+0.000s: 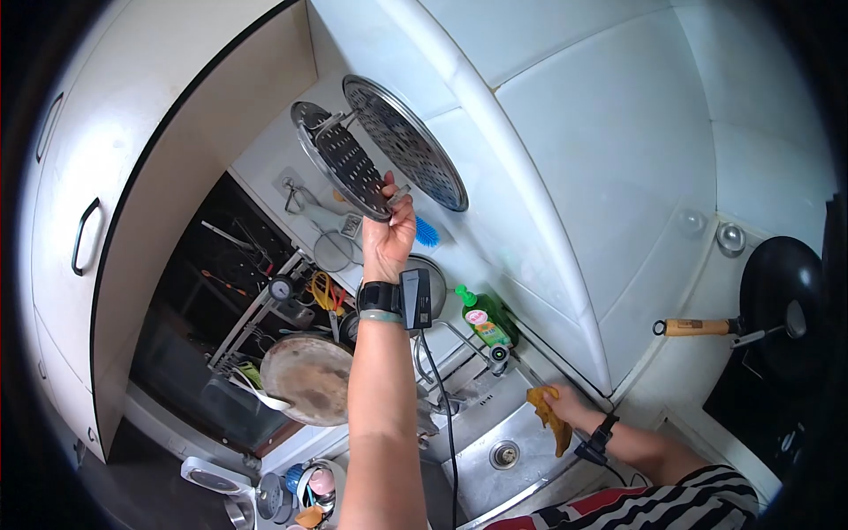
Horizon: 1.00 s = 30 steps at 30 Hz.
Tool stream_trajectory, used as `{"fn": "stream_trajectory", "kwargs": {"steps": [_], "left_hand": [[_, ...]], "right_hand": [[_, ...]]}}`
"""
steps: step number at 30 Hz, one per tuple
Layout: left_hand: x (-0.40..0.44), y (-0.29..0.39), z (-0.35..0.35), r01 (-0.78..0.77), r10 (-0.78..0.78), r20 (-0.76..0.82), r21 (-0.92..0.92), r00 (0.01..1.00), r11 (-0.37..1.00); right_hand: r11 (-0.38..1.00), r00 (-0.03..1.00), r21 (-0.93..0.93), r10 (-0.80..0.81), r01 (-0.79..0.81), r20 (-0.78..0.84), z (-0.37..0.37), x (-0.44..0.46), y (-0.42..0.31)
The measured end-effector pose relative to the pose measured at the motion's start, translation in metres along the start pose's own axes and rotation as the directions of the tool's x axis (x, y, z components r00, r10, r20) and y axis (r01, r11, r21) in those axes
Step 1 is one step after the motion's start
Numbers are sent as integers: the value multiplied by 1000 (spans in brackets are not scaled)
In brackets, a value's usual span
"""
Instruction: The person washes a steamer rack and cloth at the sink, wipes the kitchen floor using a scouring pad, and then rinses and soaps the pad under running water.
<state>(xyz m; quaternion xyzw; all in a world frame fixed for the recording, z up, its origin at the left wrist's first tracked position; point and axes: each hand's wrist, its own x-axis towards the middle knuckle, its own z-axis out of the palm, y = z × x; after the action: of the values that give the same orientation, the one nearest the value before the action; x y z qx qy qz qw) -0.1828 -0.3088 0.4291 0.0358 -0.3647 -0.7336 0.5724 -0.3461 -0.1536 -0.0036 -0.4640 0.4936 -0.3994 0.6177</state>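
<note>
My left hand is raised toward the tiled wall, its fingers closed on the lower edge of a round perforated metal steamer rack. A second, larger steamer rack is up against the wall just beside it. I cannot tell whether the held rack touches a hook there. Over the sink, my right hand grips a crumpled yellow-brown cloth, which hangs down from the fingers. A blue-bristled brush shows just below my left hand, near the wall.
A green dish soap bottle stands behind the sink near the faucet. Left of my arm are a round worn board and a utensil rack. A black wok is at right; white cabinets overhang the left.
</note>
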Motion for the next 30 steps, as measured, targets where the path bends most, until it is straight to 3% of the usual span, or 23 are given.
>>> {"fn": "stream_trajectory", "kwargs": {"steps": [2,5,11,23,26,28,30], "left_hand": [[1,0,1,-23,23,6,6,1000,1000],[3,2,1,-65,67,-33,82,997,995],[5,4,-1,-77,95,-79,198,992,977],[5,3,-10,-96,144,-135,316,980,944],[2,6,-31,-49,74,-60,336,995,941],[-4,3,-42,-52,153,-163,500,975,865],[-8,-3,-44,-50,182,-203,525,962,850]], "right_hand": [[974,982,-137,-187,182,-20,0,24,36],[983,984,-68,-172,168,-48,2,39,58],[974,975,-101,-211,203,-67,-2,35,51],[981,980,5,-194,194,-42,-9,42,58],[983,984,47,-175,176,-42,-9,28,40],[988,992,98,-121,123,-25,-11,6,6],[987,998,146,-69,69,-6,-11,3,2]]}}
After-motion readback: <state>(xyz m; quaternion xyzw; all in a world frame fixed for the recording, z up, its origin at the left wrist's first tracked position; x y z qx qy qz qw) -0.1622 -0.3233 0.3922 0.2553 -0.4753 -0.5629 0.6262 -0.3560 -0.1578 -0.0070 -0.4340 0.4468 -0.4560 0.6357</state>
